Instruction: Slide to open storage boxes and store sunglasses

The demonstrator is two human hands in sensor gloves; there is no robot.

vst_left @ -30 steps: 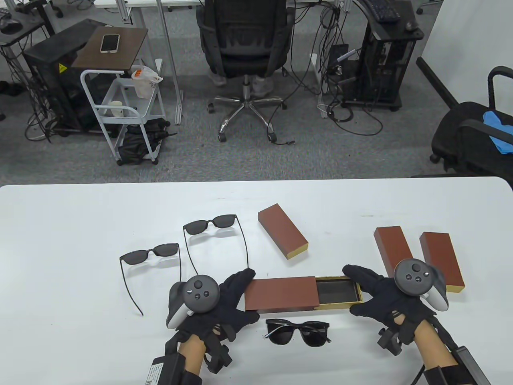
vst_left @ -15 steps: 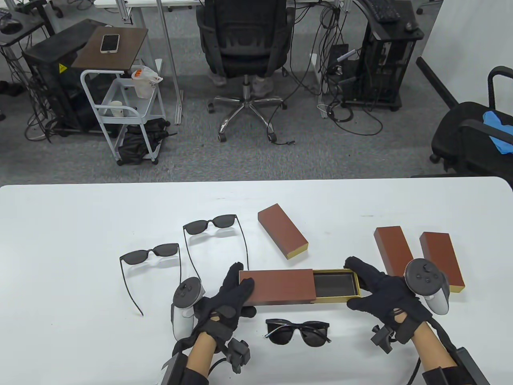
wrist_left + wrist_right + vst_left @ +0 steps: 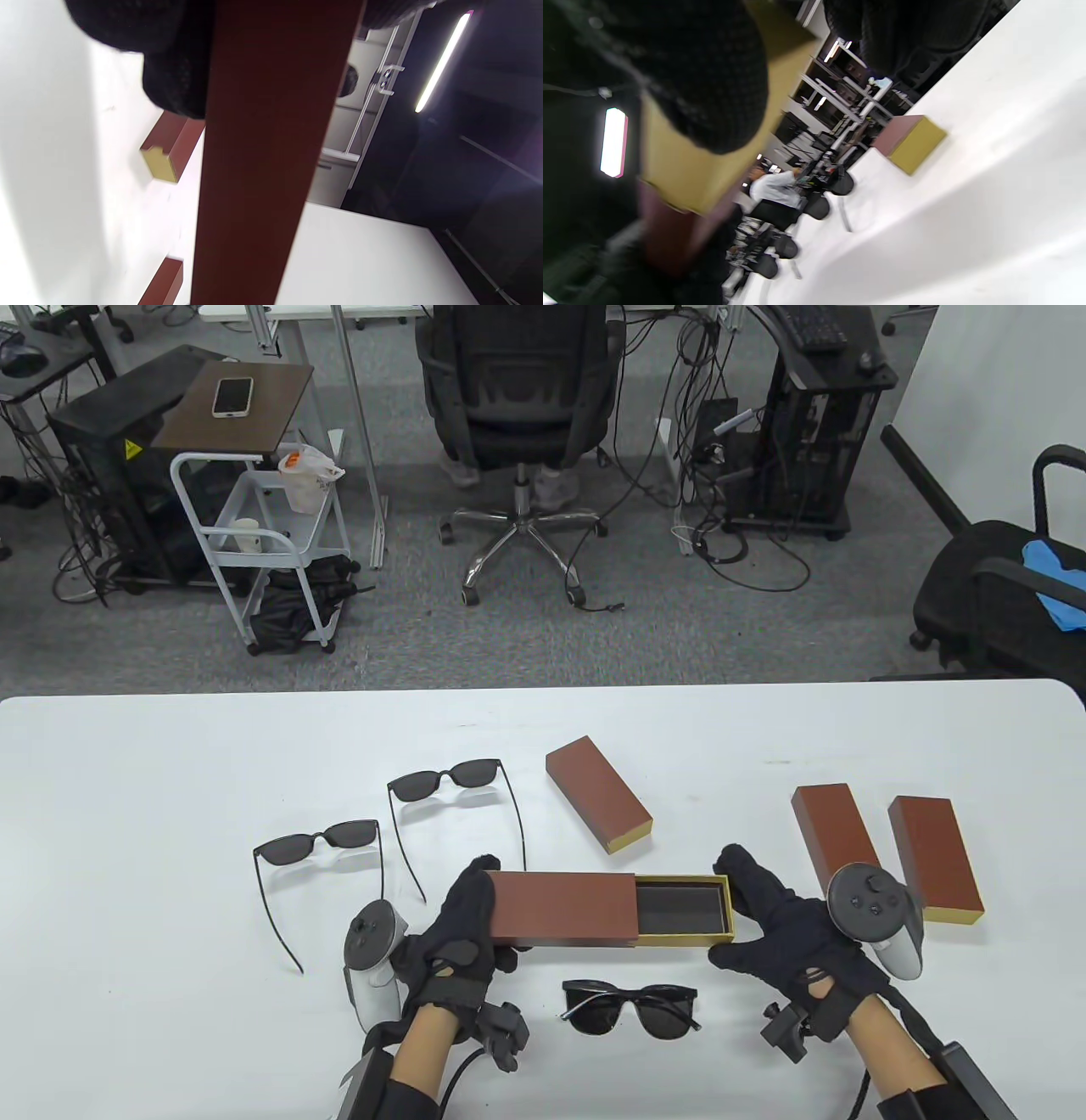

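Note:
A long brown storage box point(image 3: 564, 908) is held just above the table near the front edge, its gold inner tray point(image 3: 684, 909) slid out partway to the right, dark lining showing. My left hand point(image 3: 465, 918) grips the brown sleeve's left end point(image 3: 271, 140). My right hand point(image 3: 768, 920) grips the tray's right end point(image 3: 712, 156) between fingers and thumb. Folded black sunglasses point(image 3: 632, 1008) lie just in front of the box. Two thin-framed sunglasses point(image 3: 327, 840) point(image 3: 450, 780) lie with arms unfolded at the left.
Three closed brown boxes lie on the white table: one point(image 3: 598, 795) behind the held box, two point(image 3: 831, 827) point(image 3: 936, 857) at the right by my right hand. An office chair point(image 3: 517, 407) and a white cart point(image 3: 254, 534) stand beyond the table's far edge.
Both hands have shifted the box leftward and slightly away from me. My left hand turned from lying beside the sleeve to gripping its end. The tray shows a little less than before.

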